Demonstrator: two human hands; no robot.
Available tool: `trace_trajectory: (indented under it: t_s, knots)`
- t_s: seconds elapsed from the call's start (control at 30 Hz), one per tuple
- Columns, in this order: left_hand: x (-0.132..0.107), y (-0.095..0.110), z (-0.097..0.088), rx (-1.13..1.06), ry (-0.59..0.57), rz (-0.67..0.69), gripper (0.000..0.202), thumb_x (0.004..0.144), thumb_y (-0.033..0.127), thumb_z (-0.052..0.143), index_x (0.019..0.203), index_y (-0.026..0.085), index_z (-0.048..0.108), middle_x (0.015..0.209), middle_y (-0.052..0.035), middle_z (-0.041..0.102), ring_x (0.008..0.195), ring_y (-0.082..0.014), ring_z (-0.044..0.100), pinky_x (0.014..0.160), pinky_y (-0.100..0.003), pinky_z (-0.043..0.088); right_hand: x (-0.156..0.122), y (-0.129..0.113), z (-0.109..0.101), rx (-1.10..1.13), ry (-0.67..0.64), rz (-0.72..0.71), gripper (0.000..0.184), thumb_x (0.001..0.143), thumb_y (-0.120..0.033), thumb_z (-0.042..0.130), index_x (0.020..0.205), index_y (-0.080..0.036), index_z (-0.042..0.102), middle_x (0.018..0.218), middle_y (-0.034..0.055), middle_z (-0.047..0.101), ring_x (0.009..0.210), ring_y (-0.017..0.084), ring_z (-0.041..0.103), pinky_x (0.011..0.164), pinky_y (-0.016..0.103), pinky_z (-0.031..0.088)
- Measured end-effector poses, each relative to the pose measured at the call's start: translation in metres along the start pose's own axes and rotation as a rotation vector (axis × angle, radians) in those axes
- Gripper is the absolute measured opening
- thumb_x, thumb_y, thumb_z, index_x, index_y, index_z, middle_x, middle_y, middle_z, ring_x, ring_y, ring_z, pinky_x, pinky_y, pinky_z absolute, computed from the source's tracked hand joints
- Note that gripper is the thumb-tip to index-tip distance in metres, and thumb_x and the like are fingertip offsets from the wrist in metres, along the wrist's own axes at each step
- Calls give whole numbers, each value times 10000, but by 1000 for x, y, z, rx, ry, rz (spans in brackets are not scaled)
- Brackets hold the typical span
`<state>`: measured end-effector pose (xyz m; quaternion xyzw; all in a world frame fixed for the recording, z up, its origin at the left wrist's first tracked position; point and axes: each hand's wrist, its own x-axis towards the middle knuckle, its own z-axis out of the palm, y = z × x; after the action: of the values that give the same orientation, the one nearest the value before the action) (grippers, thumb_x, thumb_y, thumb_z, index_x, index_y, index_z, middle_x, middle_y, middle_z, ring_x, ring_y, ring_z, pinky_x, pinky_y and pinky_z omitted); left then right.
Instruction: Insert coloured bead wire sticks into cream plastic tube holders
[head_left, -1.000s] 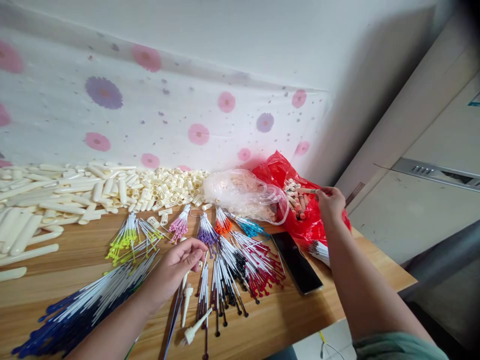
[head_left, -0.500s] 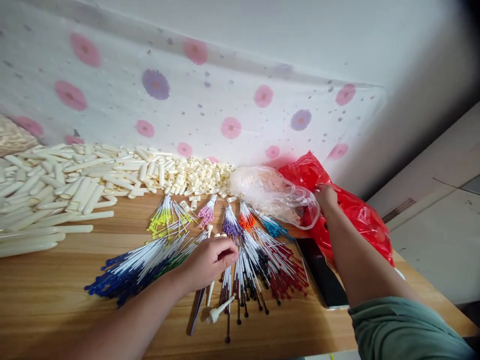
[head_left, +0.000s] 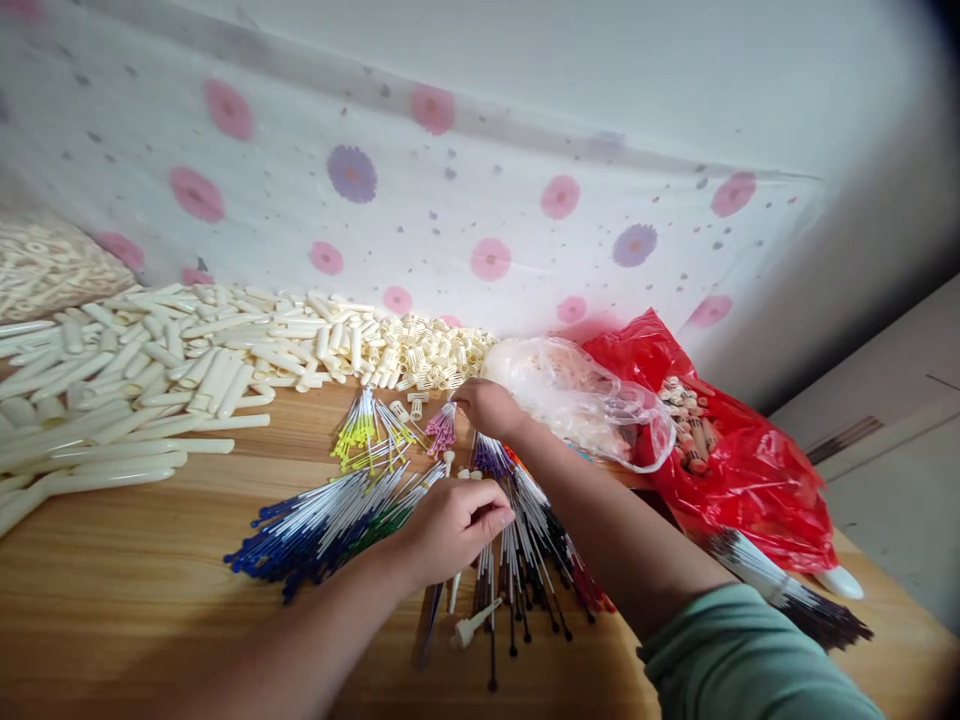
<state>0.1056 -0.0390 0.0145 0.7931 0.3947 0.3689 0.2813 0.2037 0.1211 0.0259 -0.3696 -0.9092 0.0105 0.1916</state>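
Observation:
My left hand [head_left: 465, 525] is curled closed above the middle of the fanned-out sticks; what its fingers hold, if anything, is hidden. Farther back, my right hand [head_left: 491, 408] has its fingers drawn together at the white ends of a pink-tipped stick bundle [head_left: 441, 430]. I cannot make out anything between them. Around the hands lie thin white sticks with yellow tips [head_left: 358, 432], blue tips [head_left: 289, 545], purple tips [head_left: 491, 457] and black tips [head_left: 536, 590]. A cream funnel-shaped piece with a stem [head_left: 474, 627] and a dark slim tool [head_left: 430, 628] lie below my left hand.
Cream tubes [head_left: 187, 350] are heaped at the left, beside a pile of short slotted cream pieces [head_left: 427, 350]. A clear plastic bag [head_left: 570, 385] and an open red bag [head_left: 772, 470] holding small pieces stand right. A dark-tipped stick bundle [head_left: 795, 590] lies near my right sleeve.
My right hand has come out of the red bag and moved left to the pink-tipped bundle. The left hand stays curled over the sticks. The view has shifted slightly left.

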Motion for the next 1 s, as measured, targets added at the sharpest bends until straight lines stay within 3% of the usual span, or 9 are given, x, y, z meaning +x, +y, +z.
trace_trajectory:
  t_s: [0.1, 0.23, 0.47, 0.5, 0.57, 0.67, 0.77, 0.87, 1.0]
  knots:
    - [0, 2, -2, -38, 68, 11, 194, 851, 230, 490, 708, 152, 596, 618, 6, 588, 582, -103, 511, 566, -203, 364, 26, -7, 23, -2, -119, 5, 195, 844, -130, 535, 970, -146, 683, 1002, 104, 675, 917, 180, 619, 824, 290, 460]
    - [-3, 3, -1, -57, 123, 48, 218, 850, 240, 488, 689, 146, 600, 591, 0, 584, 548, -103, 498, 540, -210, 359, 54, -19, 37, 21, -231, -4, 224, 873, -273, 559, 1050, -147, 614, 1075, 72, 634, 988, 190, 596, 878, 395, 468]
    - [0, 9, -17, -62, 364, 23, 246, 856, 272, 485, 668, 145, 582, 585, -2, 572, 547, -106, 496, 549, -219, 373, 73, -64, 65, 124, -265, 124, 263, 891, -319, 538, 1086, -146, 570, 1086, 66, 600, 936, 181, 602, 806, 381, 515]
    - [0, 11, -25, -39, 409, -20, 248, 862, 284, 474, 684, 148, 581, 592, 0, 566, 552, -108, 494, 545, -219, 372, 73, -67, 67, 149, -254, 161, 261, 894, -316, 535, 1090, -148, 568, 1086, 66, 599, 925, 177, 604, 794, 372, 519]
    - [-4, 10, -47, 47, 380, -99, 223, 854, 306, 482, 728, 159, 594, 589, 16, 553, 539, -108, 482, 531, -217, 365, 75, -69, 67, 209, -208, 234, 249, 897, -318, 529, 1082, -156, 571, 1080, 64, 601, 913, 170, 606, 782, 357, 523]
    - [-25, -4, -97, 242, 381, -252, 185, 832, 313, 491, 788, 180, 612, 677, 7, 607, 626, -137, 547, 590, -233, 401, 72, -63, 51, 314, -64, 311, 230, 885, -314, 544, 1045, -156, 593, 1042, 60, 621, 900, 166, 609, 794, 357, 509]
    - [-71, -29, -151, 601, 598, -504, 211, 826, 327, 473, 837, 164, 607, 815, -56, 642, 762, -200, 589, 696, -295, 440, 57, -53, 25, 441, 110, 312, 276, 833, -248, 556, 1083, -150, 619, 1011, 71, 637, 869, 172, 608, 783, 315, 480]
    - [-129, -51, -192, 1070, 690, -845, 409, 813, 468, 461, 1024, 141, 587, 1121, -189, 569, 1079, -388, 477, 844, -509, 390, 23, -43, -1, 567, 212, 256, 288, 796, -271, 566, 1057, -174, 641, 970, 53, 620, 760, 142, 579, 732, 292, 474]
    - [-188, -68, -218, 1012, 602, -1222, 682, 787, 647, 357, 1219, 128, 447, 1359, -265, 328, 1188, -509, 314, 848, -623, 309, -33, -31, -20, 704, 285, 231, 286, 744, -327, 620, 979, -171, 665, 919, 46, 605, 676, 118, 525, 651, 270, 453]
